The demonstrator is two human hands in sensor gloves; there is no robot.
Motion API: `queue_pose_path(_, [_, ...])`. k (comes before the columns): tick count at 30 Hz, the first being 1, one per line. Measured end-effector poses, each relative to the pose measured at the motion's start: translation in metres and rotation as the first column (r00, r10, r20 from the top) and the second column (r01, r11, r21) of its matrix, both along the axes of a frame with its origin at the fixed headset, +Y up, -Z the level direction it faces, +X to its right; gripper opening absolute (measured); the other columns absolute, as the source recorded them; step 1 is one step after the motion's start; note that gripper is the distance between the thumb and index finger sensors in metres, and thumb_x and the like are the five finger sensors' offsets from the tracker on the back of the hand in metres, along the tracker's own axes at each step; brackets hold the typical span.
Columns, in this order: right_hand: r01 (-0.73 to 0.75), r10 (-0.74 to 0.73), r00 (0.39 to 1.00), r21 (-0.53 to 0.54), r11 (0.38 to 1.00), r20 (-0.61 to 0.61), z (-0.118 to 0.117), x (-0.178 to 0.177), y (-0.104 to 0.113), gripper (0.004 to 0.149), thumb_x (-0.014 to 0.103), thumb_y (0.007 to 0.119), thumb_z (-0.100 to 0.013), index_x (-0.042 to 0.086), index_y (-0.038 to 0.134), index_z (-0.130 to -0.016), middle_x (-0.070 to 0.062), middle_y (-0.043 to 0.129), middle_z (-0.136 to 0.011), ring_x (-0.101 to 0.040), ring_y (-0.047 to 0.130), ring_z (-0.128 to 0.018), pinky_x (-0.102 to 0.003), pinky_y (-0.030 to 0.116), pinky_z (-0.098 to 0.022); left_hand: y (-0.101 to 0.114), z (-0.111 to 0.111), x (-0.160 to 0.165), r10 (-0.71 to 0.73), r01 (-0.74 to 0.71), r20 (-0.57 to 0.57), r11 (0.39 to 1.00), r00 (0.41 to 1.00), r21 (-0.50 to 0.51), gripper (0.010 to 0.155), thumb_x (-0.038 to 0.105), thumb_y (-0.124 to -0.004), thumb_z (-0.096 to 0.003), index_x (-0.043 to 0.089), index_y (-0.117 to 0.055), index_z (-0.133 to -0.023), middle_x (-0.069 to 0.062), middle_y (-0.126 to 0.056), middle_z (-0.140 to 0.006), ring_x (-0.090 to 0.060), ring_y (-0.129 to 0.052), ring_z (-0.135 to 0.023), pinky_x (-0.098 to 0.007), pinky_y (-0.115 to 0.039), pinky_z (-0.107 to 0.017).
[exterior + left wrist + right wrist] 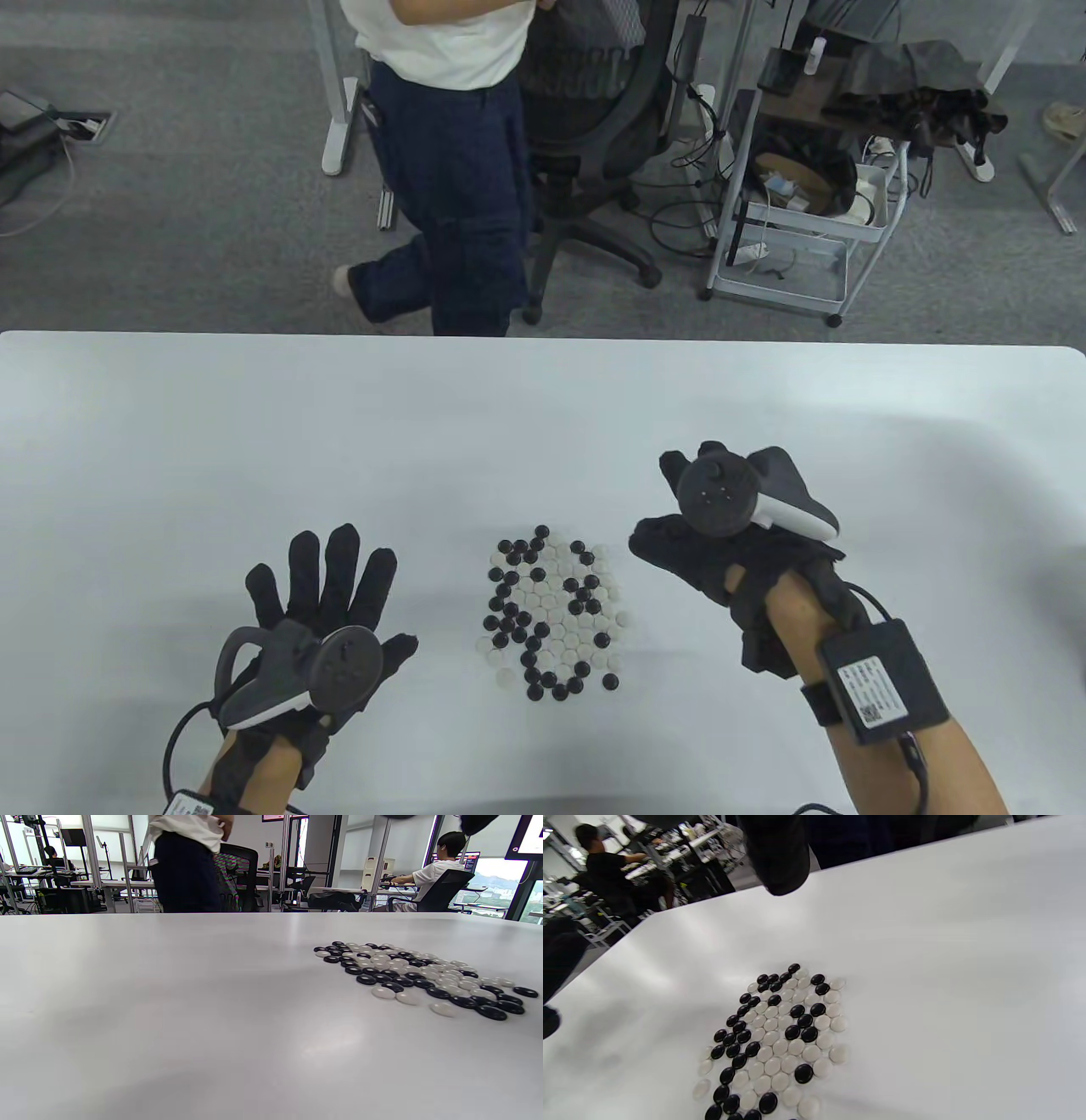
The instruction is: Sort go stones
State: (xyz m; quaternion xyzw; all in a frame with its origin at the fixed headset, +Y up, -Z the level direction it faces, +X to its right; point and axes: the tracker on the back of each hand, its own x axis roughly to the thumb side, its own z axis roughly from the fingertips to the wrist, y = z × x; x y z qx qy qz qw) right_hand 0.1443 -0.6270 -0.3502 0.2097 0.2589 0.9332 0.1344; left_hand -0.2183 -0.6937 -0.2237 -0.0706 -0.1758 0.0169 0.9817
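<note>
Your left hand (pixel 318 611) lies flat with fingers spread wide; your right hand (pixel 730 543) hovers with fingers loosely curled, holding nothing. The mixed black and white stones (pixel 551 611) lie between them on the surface (pixel 254 424), the patch's long axis running away from you.

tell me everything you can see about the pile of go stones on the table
The pile of go stones is a flat, single-layer cluster of small round glossy pieces, black and white mixed together unsorted, most touching their neighbours. It lies on the white table between the left hand and the right hand; neither touches it. A few stones sit slightly loose at the edges, such as one white stone at the near left.
</note>
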Motion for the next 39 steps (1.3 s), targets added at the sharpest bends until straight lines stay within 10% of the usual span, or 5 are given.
queue_pose_path(7, [-0.062,0.081,0.993,-0.202,0.977,0.089,-0.049,-0.022,-0.085,0.07,0.054,0.046,-0.054,0.015,0.073,-0.105,-0.024,0.002,-0.112,-0.056,-0.01,-0.09,-0.082,0.006,-0.055,0.0,-0.002,0.0,-0.002,0.002,0.022,1.0,1.0,-0.013,0.078,0.055,-0.042,-0.063,0.012,-0.006,-0.117,-0.034,0.013,-0.115,-0.064,0.013,-0.094,-0.086,0.0,-0.052])
queue_pose_path(15, [-0.033,0.063,0.993,-0.275,0.961,0.103,-0.067,-0.03,-0.126,0.068,0.054,0.046,-0.054,0.019,0.068,-0.107,-0.023,0.001,-0.111,-0.056,-0.011,-0.09,-0.083,0.006,-0.055,-0.003,-0.008,-0.004,0.002,-0.001,0.022,0.999,1.0,-0.039,0.078,0.055,-0.043,-0.0629,0.012,-0.006,-0.117,-0.034,0.012,-0.116,-0.064,0.009,-0.096,-0.086,0.0,-0.052])
queue_pose_path(24, [-0.159,0.198,0.967,-0.227,0.961,0.16,-0.072,0.023,-0.127,0.065,0.055,0.045,-0.054,0.023,0.065,-0.107,-0.023,0.005,-0.112,-0.055,-0.01,-0.089,-0.082,0.006,-0.055,-0.003,-0.009,-0.005,0.019,-0.018,0.021,0.999,1.0,-0.033,0.078,0.055,-0.043,-0.063,0.012,-0.007,-0.118,-0.034,0.011,-0.117,-0.064,0.009,-0.097,-0.086,0.0,-0.052])
queue_pose_path(36, [-0.313,0.465,0.724,-0.358,0.88,0.51,-0.065,0.156,-0.121,0.073,0.055,0.044,-0.054,0.012,0.059,-0.11,-0.027,0.008,-0.113,-0.057,-0.007,-0.091,-0.082,0.009,-0.056,-0.004,-0.01,-0.006,0.013,-0.013,0.004,0.999,1.0,-0.043,0.078,0.055,-0.043,-0.063,0.011,-0.008,-0.118,-0.034,0.01,-0.117,-0.064,0.009,-0.097,-0.086,0.0,-0.052])
queue_pose_path(39, [-0.297,0.43,0.751,-0.325,0.898,0.501,-0.063,0.151,-0.113,0.073,0.055,0.044,-0.054,0.012,0.056,-0.111,-0.029,0.006,-0.112,-0.058,-0.008,-0.09,-0.082,0.008,-0.055,-0.004,-0.01,-0.006,0.012,-0.012,0.003,0.999,1.0,-0.045,0.078,0.055,-0.043,-0.0632,0.011,-0.008,-0.118,-0.034,0.01,-0.117,-0.064,0.009,-0.097,-0.086,0.0,-0.052])
